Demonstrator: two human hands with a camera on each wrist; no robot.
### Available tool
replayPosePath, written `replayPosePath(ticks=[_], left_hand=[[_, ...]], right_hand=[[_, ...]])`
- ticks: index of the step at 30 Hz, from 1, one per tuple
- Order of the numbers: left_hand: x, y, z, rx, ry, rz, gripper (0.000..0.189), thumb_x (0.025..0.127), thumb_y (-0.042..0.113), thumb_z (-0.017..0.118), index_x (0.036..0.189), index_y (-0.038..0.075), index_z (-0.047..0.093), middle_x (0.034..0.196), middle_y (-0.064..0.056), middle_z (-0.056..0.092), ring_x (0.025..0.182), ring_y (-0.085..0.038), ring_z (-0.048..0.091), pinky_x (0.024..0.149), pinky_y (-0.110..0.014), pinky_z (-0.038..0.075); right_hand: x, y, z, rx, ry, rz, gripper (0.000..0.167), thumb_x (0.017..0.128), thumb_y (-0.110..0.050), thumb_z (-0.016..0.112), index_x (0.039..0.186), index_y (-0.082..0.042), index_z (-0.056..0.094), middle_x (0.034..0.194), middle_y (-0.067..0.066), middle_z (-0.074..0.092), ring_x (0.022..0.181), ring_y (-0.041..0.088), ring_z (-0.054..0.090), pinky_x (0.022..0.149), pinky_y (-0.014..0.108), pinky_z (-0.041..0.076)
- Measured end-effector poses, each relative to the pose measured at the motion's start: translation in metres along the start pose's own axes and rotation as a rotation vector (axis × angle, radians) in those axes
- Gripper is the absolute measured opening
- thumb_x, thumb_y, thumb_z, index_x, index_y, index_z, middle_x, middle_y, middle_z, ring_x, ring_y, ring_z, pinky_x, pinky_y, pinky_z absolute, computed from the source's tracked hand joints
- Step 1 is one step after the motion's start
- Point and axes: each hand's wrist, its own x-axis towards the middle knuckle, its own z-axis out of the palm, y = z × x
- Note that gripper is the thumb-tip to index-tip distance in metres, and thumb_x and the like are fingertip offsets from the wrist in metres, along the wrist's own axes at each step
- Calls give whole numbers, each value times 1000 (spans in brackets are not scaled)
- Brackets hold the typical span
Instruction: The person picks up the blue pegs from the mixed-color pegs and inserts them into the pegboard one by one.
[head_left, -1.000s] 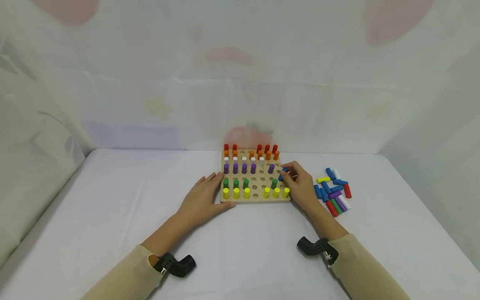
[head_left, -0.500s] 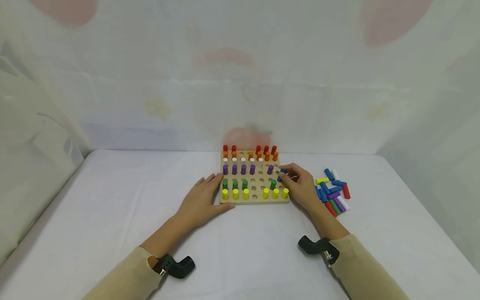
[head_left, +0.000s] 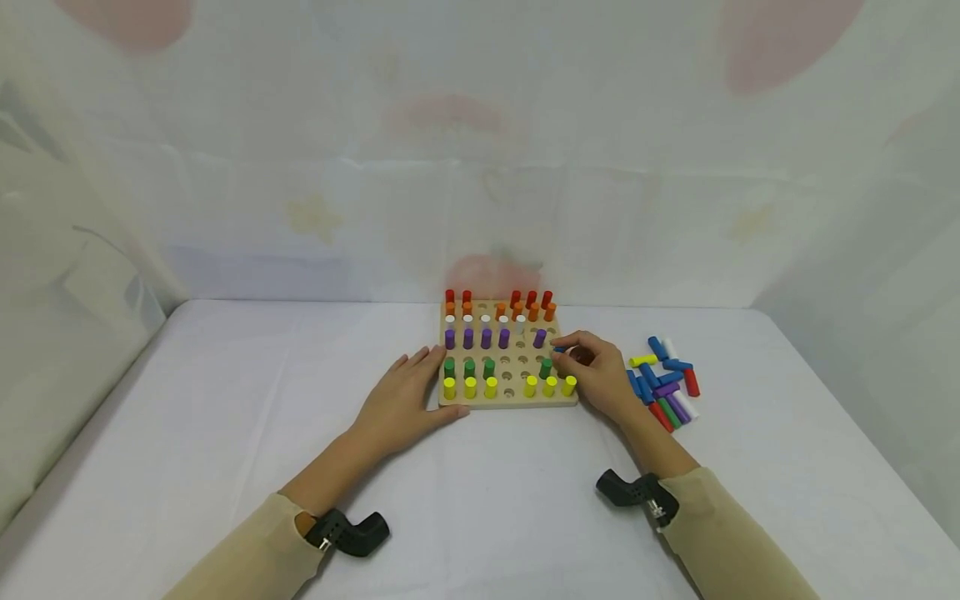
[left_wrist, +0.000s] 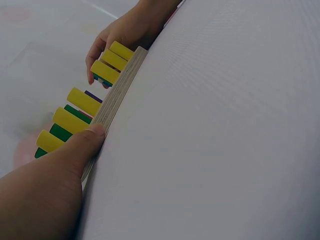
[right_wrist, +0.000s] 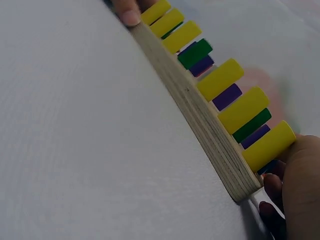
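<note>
A wooden pegboard (head_left: pixel 517 400) stands on the table, with rows of upright red, orange, white, purple, green and yellow pegs and some bare holes. My left hand (head_left: pixel 401 406) rests against its left side, the fingers spread and the thumb along the front edge. At the board's right side my right hand (head_left: pixel 600 375) pinches a blue peg (head_left: pixel 559 349) between thumb and fingers. Most of that peg is hidden by the fingers; whether its lower end sits in a hole I cannot tell. Yellow pegs (right_wrist: pixel 270 146) stand close to the right hand in the right wrist view.
Right of the right hand lies a loose pile of pegs, with several blue pegs (head_left: pixel 649 376), a yellow peg (head_left: pixel 643 361), a red peg (head_left: pixel 692 382) and purple, green and white ones. A white cloth covers the table (head_left: pixel 480 500); a patterned curtain (head_left: pixel 480 167) hangs behind.
My right hand has shifted slightly left and up over the board, and less of the blue peg shows between its fingers. The left hand keeps its place on the board.
</note>
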Motion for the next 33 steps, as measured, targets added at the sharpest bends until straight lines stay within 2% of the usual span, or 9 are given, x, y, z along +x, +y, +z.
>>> replayPosePath(ticks=[5,14,22,33], left_hand=[[1,-1,1,10,-4,0,102,84,73,64,159,10,33,162,-8,40,154,-29,34,129,-49,24],[1,-3,2,8,-2,13,101,85,72,64,159,9,33,163,-8,40,153,-29,34,129,-49,24],[1,-2,1,1,-3,8,102,84,73,64,159,10,33,162,-8,40,153,-29,34,129,-49,24],[0,-1,1,-1,12,14,102,83,72,66,158,10,34,162,-8,40,153,-30,35,128,-50,25]], right_hand=[[-1,1,1,25,-2,-23,20,95,-16,70,113,-9,74,99,14,70,78,15,55,67,15,47],[0,3,2,20,5,-17,19,96,-16,70,114,-10,73,100,10,70,77,16,55,67,15,48],[0,3,3,32,2,-13,19,96,-17,69,114,-9,72,103,14,70,78,17,55,66,16,47],[0,2,3,24,12,-25,17,99,-21,66,111,-11,72,100,9,70,79,19,56,66,14,47]])
